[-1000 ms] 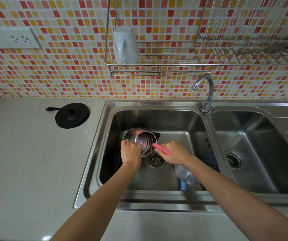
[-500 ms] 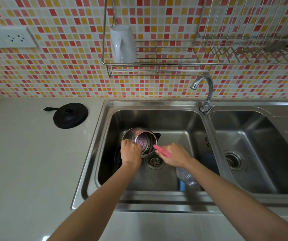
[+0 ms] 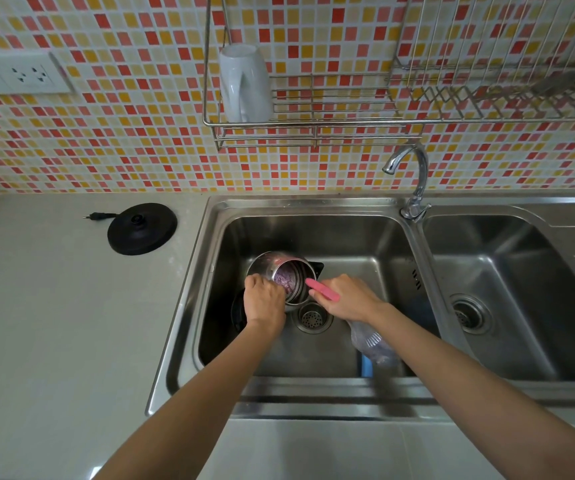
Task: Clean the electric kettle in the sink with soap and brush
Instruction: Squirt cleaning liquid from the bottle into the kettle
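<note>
Both forearms reach forward and down from the near edge into the left basin (image 3: 348,244) of the steel sink (image 3: 314,202). The left hand (image 3: 264,299) is knuckles-up, with its fingers curled over the near rim of the electric kettle (image 3: 279,268). The kettle lies tipped on its side on the basin floor, its mouth turned toward the right, and a purple patch shows inside. The right hand (image 3: 346,296) is closed round the pink brush (image 3: 322,289). The brush's free end sits just at the kettle's mouth; its bristles cannot be made out.

Set against half a second ago, little differs. Both grips are the same, the kettle lies in the same spot, and the brush end is still at the mouth.

Under the right wrist a clear plastic bottle (image 3: 372,344) lies on the basin floor, partly hidden by the arm, with something blue (image 3: 365,367) just beside it. The drain strainer (image 3: 314,318) sits between the two hands. A dark part (image 3: 239,313) shows beneath the left wrist, and I cannot tell what it is.

Farther left on the bench (image 3: 54,323) rests the black kettle base (image 3: 142,228) with its plug (image 3: 97,215). The faucet (image 3: 414,178) stands between the basins, and the right basin (image 3: 521,265) has its own drain (image 3: 469,313). On the tiled wall (image 3: 140,133) a wire rack (image 3: 314,123) holds an upturned white mug (image 3: 244,84), and sockets (image 3: 19,74) sit far left.
</note>
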